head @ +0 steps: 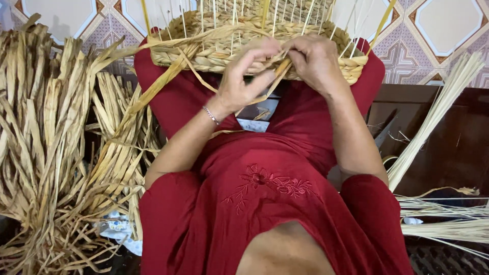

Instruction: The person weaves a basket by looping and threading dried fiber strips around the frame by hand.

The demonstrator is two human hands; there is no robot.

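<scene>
A tiled floor (448, 30) with a patterned design carries a large heap of dried reed strips (46, 153) on one side. A dark wooden platform (458, 142), perhaps a low bench, bears pale thin stalks (438, 112).

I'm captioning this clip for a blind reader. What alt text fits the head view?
Seen from above, a person in red clothing weaves a half-made straw basket on their lap, the left hand and right hand both pinching a flat dried strand at its rim. Bundles of dried leaves lie to the left, pale reeds to the right.
</scene>
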